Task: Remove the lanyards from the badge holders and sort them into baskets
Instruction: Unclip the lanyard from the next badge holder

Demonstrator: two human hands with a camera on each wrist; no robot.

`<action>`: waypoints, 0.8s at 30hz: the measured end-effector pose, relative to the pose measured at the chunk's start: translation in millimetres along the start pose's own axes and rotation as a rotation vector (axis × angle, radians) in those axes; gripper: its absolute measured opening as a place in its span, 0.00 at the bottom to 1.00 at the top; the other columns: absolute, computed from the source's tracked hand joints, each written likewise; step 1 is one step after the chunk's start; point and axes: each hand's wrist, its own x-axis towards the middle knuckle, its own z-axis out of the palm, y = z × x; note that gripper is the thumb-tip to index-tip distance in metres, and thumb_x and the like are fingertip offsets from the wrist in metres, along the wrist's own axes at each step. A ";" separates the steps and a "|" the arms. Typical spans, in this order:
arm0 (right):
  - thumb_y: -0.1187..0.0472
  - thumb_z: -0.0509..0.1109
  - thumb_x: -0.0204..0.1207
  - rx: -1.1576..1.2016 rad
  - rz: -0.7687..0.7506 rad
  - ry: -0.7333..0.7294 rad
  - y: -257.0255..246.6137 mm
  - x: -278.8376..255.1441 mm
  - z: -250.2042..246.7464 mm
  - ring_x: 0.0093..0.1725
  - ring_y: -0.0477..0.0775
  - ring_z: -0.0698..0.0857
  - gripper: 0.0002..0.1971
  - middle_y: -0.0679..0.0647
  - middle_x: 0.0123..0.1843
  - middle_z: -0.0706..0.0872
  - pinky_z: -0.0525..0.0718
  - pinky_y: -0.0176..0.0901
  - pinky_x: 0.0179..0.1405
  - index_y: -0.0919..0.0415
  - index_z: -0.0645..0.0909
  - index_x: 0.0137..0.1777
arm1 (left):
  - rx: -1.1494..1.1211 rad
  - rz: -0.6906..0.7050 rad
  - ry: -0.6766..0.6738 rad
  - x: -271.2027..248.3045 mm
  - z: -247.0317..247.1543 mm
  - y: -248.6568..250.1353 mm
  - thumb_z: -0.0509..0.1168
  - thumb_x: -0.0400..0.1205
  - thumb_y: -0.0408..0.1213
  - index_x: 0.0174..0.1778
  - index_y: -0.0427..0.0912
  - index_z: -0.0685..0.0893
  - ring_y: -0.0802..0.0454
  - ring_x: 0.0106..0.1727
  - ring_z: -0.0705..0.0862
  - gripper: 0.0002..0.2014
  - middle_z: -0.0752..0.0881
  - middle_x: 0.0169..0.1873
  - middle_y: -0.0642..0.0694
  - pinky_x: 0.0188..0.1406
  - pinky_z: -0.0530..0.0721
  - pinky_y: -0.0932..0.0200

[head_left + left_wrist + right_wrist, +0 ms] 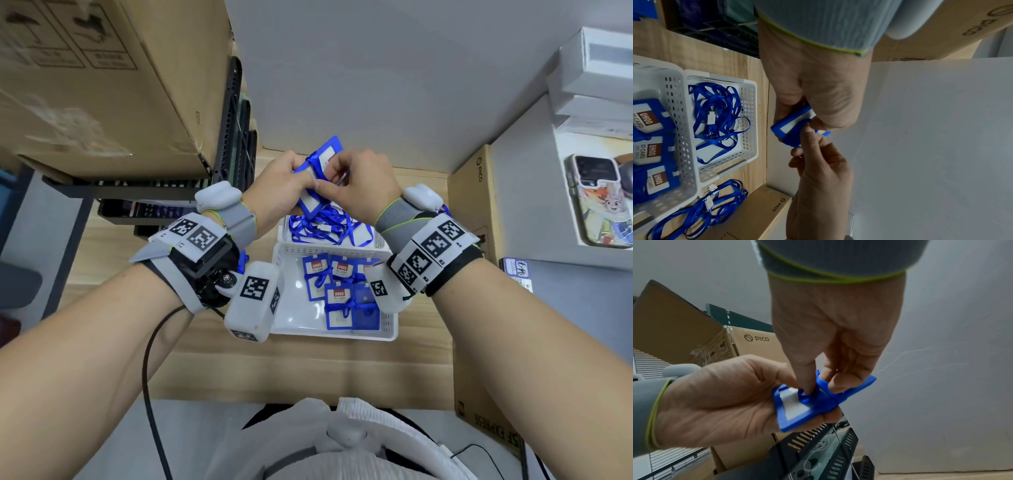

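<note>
A blue badge holder (320,178), a flat rectangular frame of smooth plastic around a white card window, is held in the air at the upper middle of the head view, above the far basket. It is gripped along one edge by the left hand (279,192), thumb on top and fingers curled beneath. A flat woven blue lanyard (823,395) is looped at the holder's top, where it is pinched by the curled thumb and forefinger of the right hand (359,186); the two hands are pressed close together.

Just below, a white perforated plastic basket (378,241) is filled with tangled blue lanyards and white clips. Touching its near side, a second white basket (390,330) holds flat blue holders with red-and-white ID cards. More loose lanyards (701,211) lie on the pale wood-grain tabletop (308,370) beside the baskets. The upper left of the head view is taken by a large cardboard box (102,78) over a black slotted rack (233,137); the right edge is flanked by a second brown carton (469,212).
</note>
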 end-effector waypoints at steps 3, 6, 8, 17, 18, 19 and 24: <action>0.53 0.76 0.68 -0.021 0.037 -0.026 0.0 1.4 0.9 0.28 0.44 0.76 0.14 0.43 0.26 0.78 0.68 0.25 0.29 0.51 0.72 0.30 | 0.064 0.030 0.013 0.1 1.8 -4.4 0.64 0.82 0.29 0.45 0.45 0.74 0.32 0.53 0.89 0.07 0.86 0.49 0.32 0.53 0.87 0.31; 0.56 0.73 0.66 -0.031 0.036 -0.020 -0.2 0.9 2.7 0.26 0.45 0.73 0.12 0.45 0.27 0.76 0.67 0.28 0.28 0.53 0.71 0.32 | 0.099 0.067 0.055 1.4 1.8 -7.6 0.67 0.81 0.31 0.47 0.44 0.76 0.33 0.52 0.89 0.06 0.87 0.50 0.32 0.49 0.88 0.31; 0.58 0.72 0.67 -0.018 0.009 -0.020 -1.2 0.0 2.2 0.27 0.48 0.72 0.10 0.47 0.28 0.77 0.67 0.31 0.29 0.55 0.73 0.34 | 0.125 0.098 0.102 3.1 1.1 -9.7 0.69 0.78 0.34 0.46 0.43 0.77 0.33 0.50 0.89 0.06 0.88 0.48 0.31 0.47 0.87 0.30; 0.74 0.64 0.76 0.457 -0.008 -0.237 6.0 -3.3 -9.5 0.30 0.52 0.86 0.10 0.63 0.35 0.88 0.87 0.43 0.39 0.66 0.85 0.50 | 0.124 0.189 0.235 11.6 -10.6 -21.9 0.81 0.71 0.40 0.35 0.49 0.74 0.54 0.34 0.81 0.18 0.83 0.37 0.48 0.29 0.78 0.60; 0.74 0.64 0.76 0.439 -0.019 -0.239 5.7 -2.9 -10.0 0.31 0.52 0.87 0.10 0.63 0.35 0.88 0.88 0.44 0.40 0.64 0.85 0.51 | 0.125 0.190 0.240 12.4 -10.8 -23.3 0.81 0.72 0.39 0.35 0.49 0.74 0.56 0.32 0.81 0.18 0.83 0.35 0.49 0.27 0.76 0.64; 0.73 0.65 0.76 0.401 -0.029 -0.225 5.9 -2.7 -9.8 0.31 0.52 0.89 0.10 0.61 0.35 0.89 0.88 0.45 0.42 0.62 0.84 0.50 | 0.125 0.191 0.244 13.4 -10.6 -24.4 0.80 0.72 0.37 0.35 0.49 0.74 0.57 0.31 0.80 0.17 0.82 0.34 0.50 0.25 0.75 0.65; 0.60 0.75 0.73 0.167 -0.070 -0.102 6.1 -2.7 -7.0 0.34 0.47 0.88 0.08 0.46 0.33 0.89 0.87 0.49 0.49 0.50 0.85 0.50 | 0.090 0.160 0.255 18.6 -13.2 -26.6 0.81 0.71 0.35 0.34 0.48 0.73 0.51 0.34 0.82 0.19 0.82 0.33 0.48 0.28 0.78 0.58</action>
